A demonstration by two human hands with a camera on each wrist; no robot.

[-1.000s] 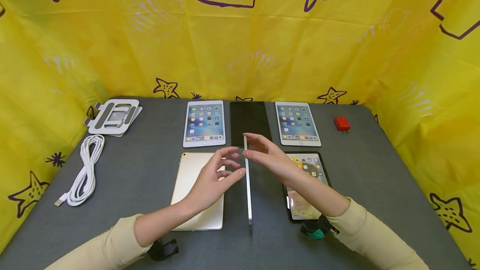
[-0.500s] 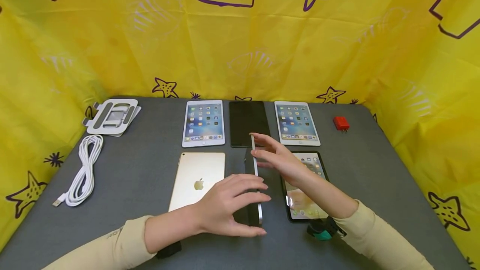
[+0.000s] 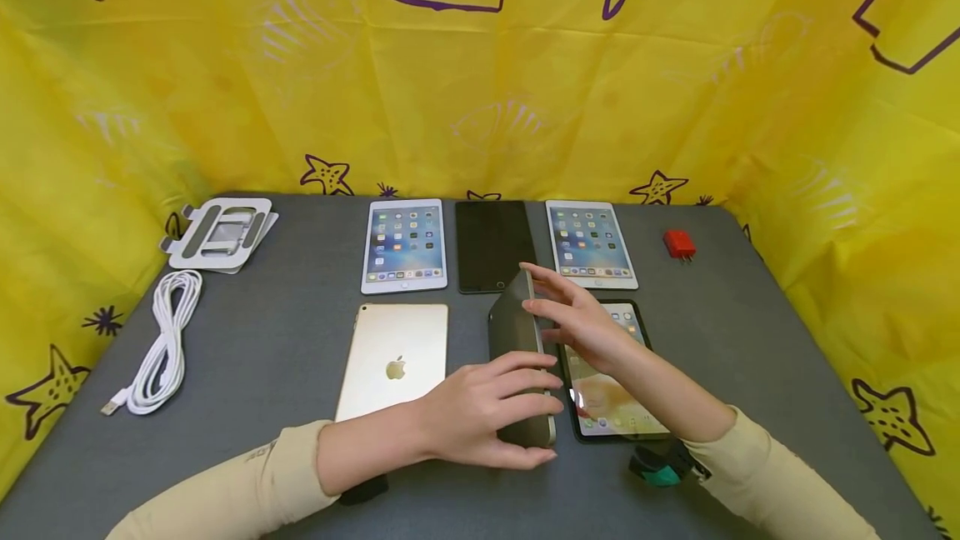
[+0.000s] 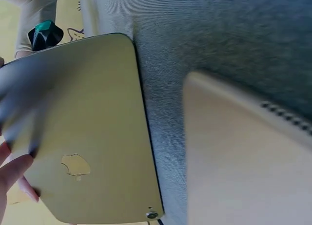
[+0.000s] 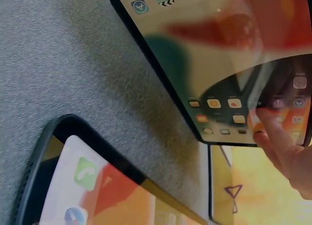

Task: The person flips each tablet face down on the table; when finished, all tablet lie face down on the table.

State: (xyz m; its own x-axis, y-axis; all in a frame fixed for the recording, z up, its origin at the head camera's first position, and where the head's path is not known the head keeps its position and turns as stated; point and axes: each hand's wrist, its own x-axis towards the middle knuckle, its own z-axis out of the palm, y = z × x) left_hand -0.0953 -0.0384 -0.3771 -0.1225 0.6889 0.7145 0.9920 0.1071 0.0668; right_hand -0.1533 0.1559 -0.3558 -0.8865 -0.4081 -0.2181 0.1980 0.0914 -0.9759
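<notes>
A grey-gold tablet (image 3: 512, 325) stands on its long edge, its upper edge tipped to the right. Its back with the logo (image 4: 76, 165) faces the left wrist view, and its lit screen (image 5: 214, 64) shows in the right wrist view. My left hand (image 3: 480, 415) has its fingers over the upper edge and its thumb along the near end. At the far upper corner my right hand (image 3: 581, 325) pinches the edge, fingertips on the screen side. Left of it a gold tablet (image 3: 393, 348) lies face down; right of it a black-rimmed tablet (image 3: 603, 407) lies face up.
Behind lie a white tablet (image 3: 405, 244), a black tablet (image 3: 495, 244) and another white tablet (image 3: 592, 244) in a row. A folded metal stand (image 3: 219, 233) and a coiled white cable (image 3: 161, 357) are at left, a red plug (image 3: 679, 245) at right.
The upright tablet has swung its upper edge to the right, showing more of its back. My left hand has moved nearer, from beside the tablet to its near end; the right has shifted rightward with it.
</notes>
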